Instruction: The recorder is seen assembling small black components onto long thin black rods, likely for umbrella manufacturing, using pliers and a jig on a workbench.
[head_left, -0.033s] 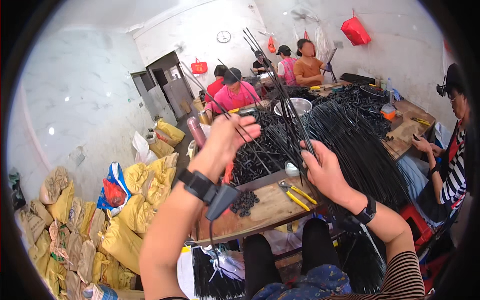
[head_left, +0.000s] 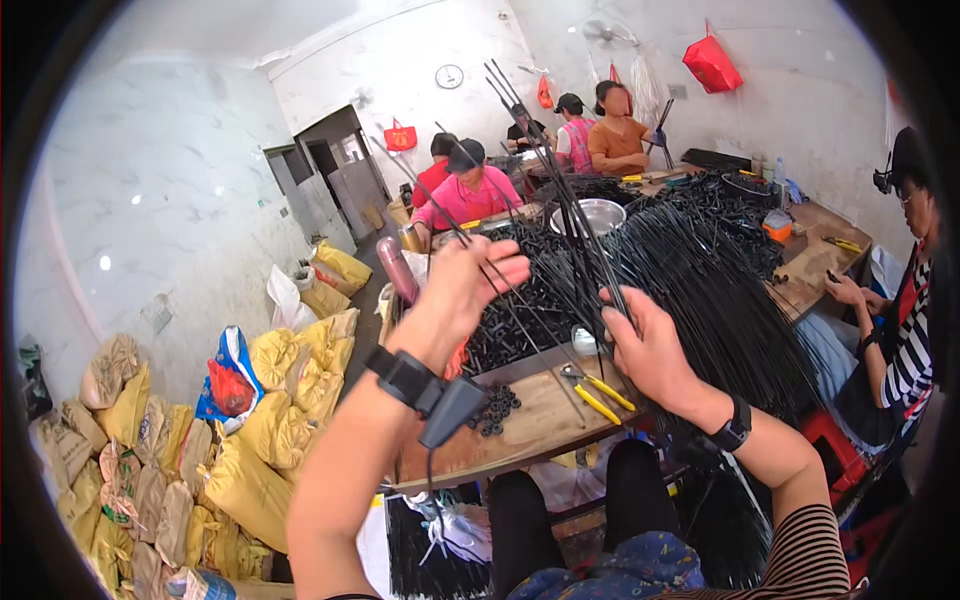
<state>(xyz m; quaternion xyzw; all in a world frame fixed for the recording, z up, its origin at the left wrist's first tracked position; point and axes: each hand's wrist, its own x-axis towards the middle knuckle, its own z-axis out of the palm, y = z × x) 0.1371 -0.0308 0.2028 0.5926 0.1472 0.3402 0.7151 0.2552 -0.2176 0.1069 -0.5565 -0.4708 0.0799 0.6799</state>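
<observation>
While both hands, left [head_left: 470, 285] and right [head_left: 645, 350], pinch thin black rods [head_left: 560, 180], fingertips stay hidden.

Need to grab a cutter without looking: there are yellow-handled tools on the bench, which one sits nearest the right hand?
The yellow-handled pliers just below the right hand, on the wooden bench edge. The other yellow-handled tool lies at the far right, by the person in stripes.

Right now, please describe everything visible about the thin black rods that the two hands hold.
The thin black rods are long, straight and dark, seemingly metal wire. They fan upward above the wooden table. The right hand pinches their lower ends; the left hand fingers a few stray rods. A large heap of similar rods lies behind.
</observation>
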